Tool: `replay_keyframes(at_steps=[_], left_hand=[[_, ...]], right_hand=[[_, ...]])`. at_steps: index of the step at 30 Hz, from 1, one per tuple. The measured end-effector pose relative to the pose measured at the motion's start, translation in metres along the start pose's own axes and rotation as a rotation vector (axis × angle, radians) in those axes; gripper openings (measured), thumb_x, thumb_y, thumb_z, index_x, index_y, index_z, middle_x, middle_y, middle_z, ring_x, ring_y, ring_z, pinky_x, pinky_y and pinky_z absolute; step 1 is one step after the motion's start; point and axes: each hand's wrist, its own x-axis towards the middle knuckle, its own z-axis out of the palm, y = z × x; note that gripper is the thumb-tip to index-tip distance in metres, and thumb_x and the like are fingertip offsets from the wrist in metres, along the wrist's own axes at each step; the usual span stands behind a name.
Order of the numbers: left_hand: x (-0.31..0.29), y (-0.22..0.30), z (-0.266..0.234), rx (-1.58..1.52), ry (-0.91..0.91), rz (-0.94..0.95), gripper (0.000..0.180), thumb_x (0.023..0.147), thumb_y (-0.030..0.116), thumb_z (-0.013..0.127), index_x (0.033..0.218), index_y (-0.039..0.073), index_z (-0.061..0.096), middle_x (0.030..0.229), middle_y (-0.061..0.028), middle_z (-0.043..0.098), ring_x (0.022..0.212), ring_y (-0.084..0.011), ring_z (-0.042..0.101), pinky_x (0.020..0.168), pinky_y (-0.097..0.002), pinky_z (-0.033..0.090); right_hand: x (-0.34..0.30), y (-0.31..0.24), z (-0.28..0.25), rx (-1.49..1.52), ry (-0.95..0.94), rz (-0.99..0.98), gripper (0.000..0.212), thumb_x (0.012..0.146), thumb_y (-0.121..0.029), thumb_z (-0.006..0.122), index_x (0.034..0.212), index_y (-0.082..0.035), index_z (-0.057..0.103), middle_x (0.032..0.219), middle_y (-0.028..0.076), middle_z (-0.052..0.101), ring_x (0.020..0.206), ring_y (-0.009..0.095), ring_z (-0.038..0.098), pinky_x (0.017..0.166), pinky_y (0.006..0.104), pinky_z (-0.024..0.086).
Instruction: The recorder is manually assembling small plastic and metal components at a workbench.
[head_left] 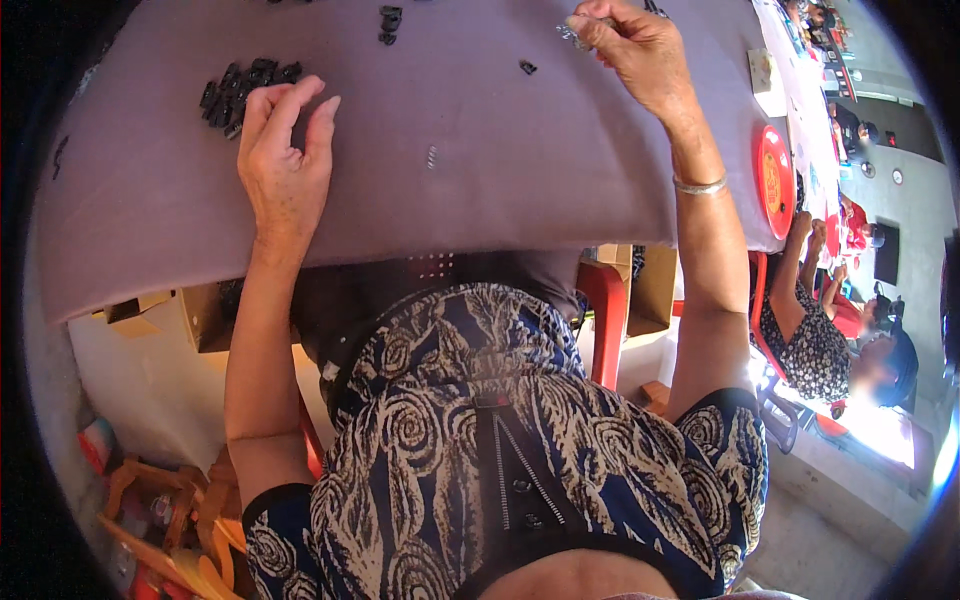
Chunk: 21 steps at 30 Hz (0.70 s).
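Note:
My left hand is beside a heap of small black parts on the mauve tablecloth. Its fingers are bent, with the thumb apart from the index finger and nothing visible between them. Farther up and to the right, my right hand pinches small silvery metal pieces between thumb and fingers; their exact shape is too small to tell. A lone metal coil spring lies on the cloth between my hands. One small black piece lies left of my right wrist.
More black parts lie toward the far edge of the cloth. A red round tray and a white box stand at the right. Beyond them a person in a patterned top sits by the table. Below are cardboard boxes.

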Motion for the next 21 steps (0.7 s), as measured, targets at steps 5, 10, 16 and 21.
replay_keyframes(at_steps=[5, 10, 16, 21], left_hand=[[-0.003, 0.013, 0.011, -0.119, -0.009, 0.085, 0.021, 0.077, 0.003, 0.07, 0.097, 0.001, 0.064, 0.091, -0.0091, 0.059, 0.083, -0.0195, 0.059, 0.074, -0.0277, 0.047], [-0.013, 0.019, 0.011, -0.186, -0.207, 0.042, 0.024, 0.074, 0.012, 0.073, 0.095, 0.004, 0.064, 0.087, -0.0096, 0.056, 0.078, -0.0248, 0.058, 0.067, -0.0318, 0.047], [-0.01, 0.021, 0.012, -0.113, -0.313, 0.039, 0.028, 0.074, 0.01, 0.07, 0.1, 0.004, 0.061, 0.091, -0.0097, 0.055, 0.082, -0.0264, 0.058, 0.069, -0.0335, 0.048], [-0.011, 0.019, 0.01, -0.132, -0.32, 0.047, 0.026, 0.077, 0.0, 0.065, 0.103, 0.002, 0.06, 0.094, -0.0102, 0.055, 0.08, -0.0239, 0.057, 0.069, -0.0308, 0.047]], right_hand=[[-0.007, 0.016, 0.012, 0.097, 0.042, -0.081, 0.01, 0.089, -0.01, 0.062, 0.085, -0.001, 0.062, 0.074, -0.003, 0.058, 0.068, 0.003, 0.05, 0.059, 0.0189, 0.042], [-0.009, -0.002, 0.005, 0.01, 0.0, 0.077, 0.012, 0.09, -0.013, 0.062, 0.088, -0.001, 0.063, 0.077, -0.003, 0.061, 0.07, 0.003, 0.052, 0.059, 0.0184, 0.042], [0.007, 0.029, 0.011, 0.7, -0.053, -0.497, 0.018, 0.09, -0.019, 0.062, 0.083, -0.002, 0.061, 0.079, -0.003, 0.06, 0.065, 0.002, 0.05, 0.054, 0.0169, 0.038], [0.002, -0.008, -0.001, 0.186, 0.109, 0.031, 0.013, 0.09, -0.014, 0.06, 0.081, -0.005, 0.059, 0.081, -0.003, 0.06, 0.069, 0.003, 0.051, 0.057, 0.0179, 0.04]])
